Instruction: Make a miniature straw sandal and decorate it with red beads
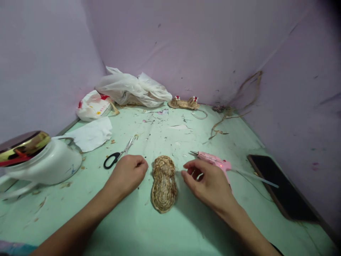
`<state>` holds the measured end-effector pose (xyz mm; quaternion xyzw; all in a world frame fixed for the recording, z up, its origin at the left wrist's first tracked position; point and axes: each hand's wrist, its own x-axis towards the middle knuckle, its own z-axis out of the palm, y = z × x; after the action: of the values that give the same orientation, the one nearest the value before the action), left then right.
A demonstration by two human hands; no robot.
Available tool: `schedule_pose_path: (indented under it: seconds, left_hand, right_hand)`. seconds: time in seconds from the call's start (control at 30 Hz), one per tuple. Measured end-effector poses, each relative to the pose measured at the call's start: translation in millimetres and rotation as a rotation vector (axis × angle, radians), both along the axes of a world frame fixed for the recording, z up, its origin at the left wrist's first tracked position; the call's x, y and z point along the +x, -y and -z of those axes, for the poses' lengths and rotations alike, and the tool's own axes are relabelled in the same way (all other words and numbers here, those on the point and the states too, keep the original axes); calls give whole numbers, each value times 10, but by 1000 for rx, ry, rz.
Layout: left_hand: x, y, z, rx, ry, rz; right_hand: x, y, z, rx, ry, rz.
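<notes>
A sole-shaped piece of coiled, straw-coloured cord (164, 186) lies flat on the pale green tabletop (128, 227), just below the centre of the frame, its narrower end toward the top. The left hand (133, 170), just beside it on the left, is curled into a loose fist; whether anything is pinched inside cannot be told. The right hand (201, 176), near the piece on the other side, is open, its fingers bent and a gap showing between thumb and fingers.

Right behind that hand, right of centre, lies a pink glue gun with a metal nozzle (213, 160) (a small orange light shows on its body), a translucent glue stick (259, 177) jutting from its rear over a black, flat phone (285, 192) at the right. Black-handled metal scissors (113, 160) lie above the left hand, their blades toward the top.

At upper centre, against the wall, sits a straw-coloured woven piece with red and white beads (183, 104). A crumpled white plastic bag (133, 89) lies left of it.
</notes>
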<state>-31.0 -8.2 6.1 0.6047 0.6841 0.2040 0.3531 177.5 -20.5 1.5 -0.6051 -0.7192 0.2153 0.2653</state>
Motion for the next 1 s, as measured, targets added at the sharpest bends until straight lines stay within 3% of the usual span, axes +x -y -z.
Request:
schedule_pose_path:
  seconds: [0.1, 0.27, 0.37, 0.47, 0.53, 0.67, 1.0]
  left_hand:
    - [16, 4, 7, -79, -31, 68]
    - [111, 27, 118, -179, 91, 49]
    - [121, 29, 148, -242, 243, -6]
    - [121, 25, 128, -200, 361, -19]
    - [134, 29, 106, -140, 436, -10]
    - [173, 48, 72, -47, 518, -44]
    - [213, 23, 124, -108, 776, -125]
  right_hand:
    - [-10, -21, 33, -292, 27, -45]
    - [-81, -39, 112, -355, -1, -5]
    - [-87, -47, 181, -384, -244, 43]
    - [-100, -64, 223, -429, -714, 67]
    - [-113, -84, 222, -451, -911, 71]
    - [-127, -124, 209, -461, -1040, 79]
    - [-143, -126, 301, -551, -1266, 93]
